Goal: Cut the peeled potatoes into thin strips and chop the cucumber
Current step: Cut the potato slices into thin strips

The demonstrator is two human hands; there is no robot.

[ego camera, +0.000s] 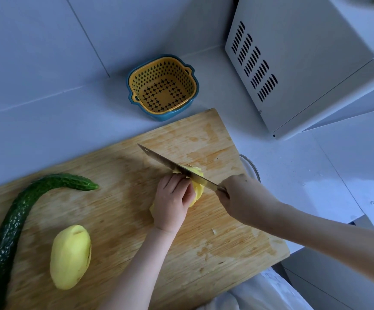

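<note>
White counter carries the board (119, 211). Left hand (171, 203) curls over a potato (198, 186) mid-board; right hand (240, 195) grips the knife (177, 170), slicing it. Next cut needs fingertips tucked back. Second potato (71, 257) and cucumber (16, 222) wait.

The cutting board (119, 171) lies on the countertop (47, 113). The cucumber (14, 220) lies along the board's left end. The whole peeled potato (69, 257) lies on the board just right of the cucumber, apart from it, near the front edge. The partly sliced potato (198, 190) lies on the board's right half, under the left hand (170, 204). The knife (170, 163), held by the right hand (241, 198), crosses this potato beside the left fingers. The strainer basket (188, 83) sits on the countertop behind the board. The microwave oven (293, 74) stands right of the basket. A bowl rim (252, 166) shows at the board's right edge.
</note>
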